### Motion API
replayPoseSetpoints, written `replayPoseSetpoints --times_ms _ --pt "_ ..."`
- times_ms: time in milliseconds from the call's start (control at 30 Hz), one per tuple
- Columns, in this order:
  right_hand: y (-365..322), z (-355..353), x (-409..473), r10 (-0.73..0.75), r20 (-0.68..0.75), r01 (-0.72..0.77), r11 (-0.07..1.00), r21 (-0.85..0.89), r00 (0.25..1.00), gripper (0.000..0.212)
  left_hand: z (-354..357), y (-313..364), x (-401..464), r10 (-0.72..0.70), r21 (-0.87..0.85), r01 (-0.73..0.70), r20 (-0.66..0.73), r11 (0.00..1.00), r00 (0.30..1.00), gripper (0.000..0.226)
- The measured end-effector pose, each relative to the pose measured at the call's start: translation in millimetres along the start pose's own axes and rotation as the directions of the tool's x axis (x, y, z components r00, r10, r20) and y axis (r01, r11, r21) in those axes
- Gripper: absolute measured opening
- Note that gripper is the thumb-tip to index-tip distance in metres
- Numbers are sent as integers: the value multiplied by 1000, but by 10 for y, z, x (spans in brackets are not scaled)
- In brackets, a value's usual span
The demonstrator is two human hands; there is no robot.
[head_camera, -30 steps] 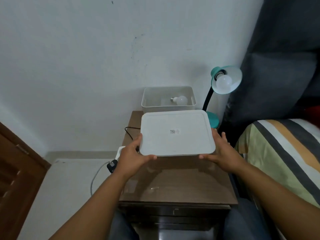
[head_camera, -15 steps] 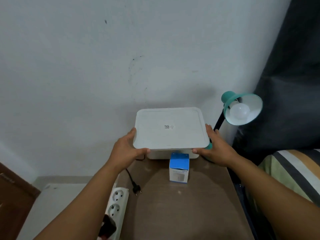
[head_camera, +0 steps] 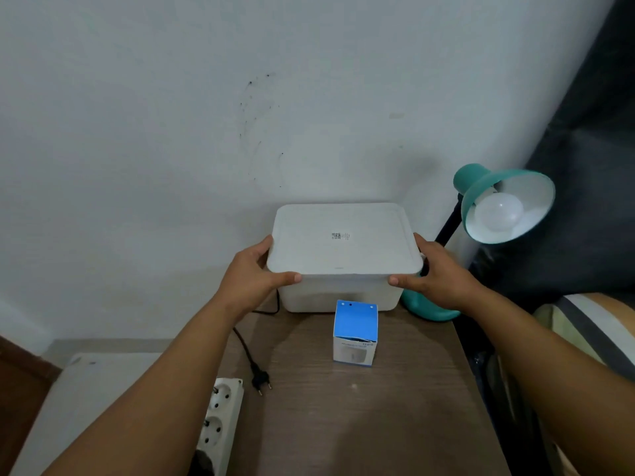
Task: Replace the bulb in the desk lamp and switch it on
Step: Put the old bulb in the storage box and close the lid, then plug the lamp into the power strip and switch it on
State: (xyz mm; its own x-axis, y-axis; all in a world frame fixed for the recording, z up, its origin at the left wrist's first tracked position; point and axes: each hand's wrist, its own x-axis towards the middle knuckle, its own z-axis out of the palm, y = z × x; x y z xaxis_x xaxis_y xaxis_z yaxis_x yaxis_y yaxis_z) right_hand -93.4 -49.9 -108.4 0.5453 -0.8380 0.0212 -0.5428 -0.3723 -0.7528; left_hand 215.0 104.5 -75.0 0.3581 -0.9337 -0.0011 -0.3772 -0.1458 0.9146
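Note:
A teal desk lamp [head_camera: 481, 187] stands at the table's far right, its shade tilted toward me with a white bulb [head_camera: 498, 213] screwed in. Its black plug [head_camera: 260, 377] lies loose on the table, unplugged. A white lid [head_camera: 343, 238] rests on top of a white storage box [head_camera: 340, 293] against the wall. My left hand [head_camera: 254, 276] grips the lid's left edge and my right hand [head_camera: 436, 273] grips its right edge. A small blue and white bulb carton [head_camera: 355, 333] stands upright just in front of the box.
A white power strip [head_camera: 220, 420] lies at the table's left edge with a dark plug in its near socket. The brown wooden table [head_camera: 395, 424] extends toward me. A striped bed [head_camera: 584, 324] and dark curtain are on the right.
My hands have carried the lid forward and lowered it down onto the box, covering the bulb inside. My view has moved closer to the table.

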Motion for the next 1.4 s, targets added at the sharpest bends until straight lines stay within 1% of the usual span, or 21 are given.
replayPoseSetpoints --times_ms 100,233,400,533,667,800,867,933,1000,1033,1100,1133,1200,1300,1400 --pt "-30 8 10 9 -15 -8 1000 25 1000 96 14 -11 21 -2 12 2 -5 1000 1000 84" --pt "-1 25 87 11 -4 -11 1000 5 1000 95 -6 -4 40 -27 21 27 -10 999 1000 82" --pt "-69 0 94 37 10 -37 999 19 999 99 18 -18 72 -29 24 30 -15 999 999 86" --pt "-104 -12 74 34 58 -38 997 73 998 98 -8 -47 104 -37 64 37 12 997 999 86" --pt "-109 -18 89 72 94 -76 997 33 993 102 -63 -49 143 -61 97 55 57 994 997 89" --pt "-107 -3 67 102 90 -106 993 41 991 98 -45 -37 140 -62 96 57 57 994 996 84" --pt "-139 -1 46 120 82 -124 991 46 989 103 -27 -40 120 -62 102 57 50 993 997 80" --pt "-165 1 18 163 48 -164 986 23 985 110 -22 -28 80 -55 119 49 46 992 997 73" --pt "-201 -2 -42 203 -66 -208 975 -84 977 118 -45 -21 -2 -59 132 54 31 990 998 69" --pt "-229 -4 -89 199 -141 -219 966 -141 970 118 -67 -24 -63 -67 128 64 16 990 998 72" --pt "-315 1 -210 141 -281 -195 965 -174 949 107 -136 -54 -220 -90 136 91 -19 987 996 92" --pt "-378 14 -280 94 -335 -156 974 -164 938 98 -175 -73 -319 -106 152 110 -34 982 994 95" --pt "-522 76 -424 -5 -395 -61 986 -156 919 81 -247 -157 -534 -125 179 135 -65 975 990 90" --pt "-787 240 -614 -129 -381 66 982 -176 915 62 -350 -346 -877 -176 171 190 -93 967 980 84" --pt "-1086 505 -749 -190 -295 149 976 -157 937 53 -469 -560 -1178 -253 170 264 -85 949 964 84"
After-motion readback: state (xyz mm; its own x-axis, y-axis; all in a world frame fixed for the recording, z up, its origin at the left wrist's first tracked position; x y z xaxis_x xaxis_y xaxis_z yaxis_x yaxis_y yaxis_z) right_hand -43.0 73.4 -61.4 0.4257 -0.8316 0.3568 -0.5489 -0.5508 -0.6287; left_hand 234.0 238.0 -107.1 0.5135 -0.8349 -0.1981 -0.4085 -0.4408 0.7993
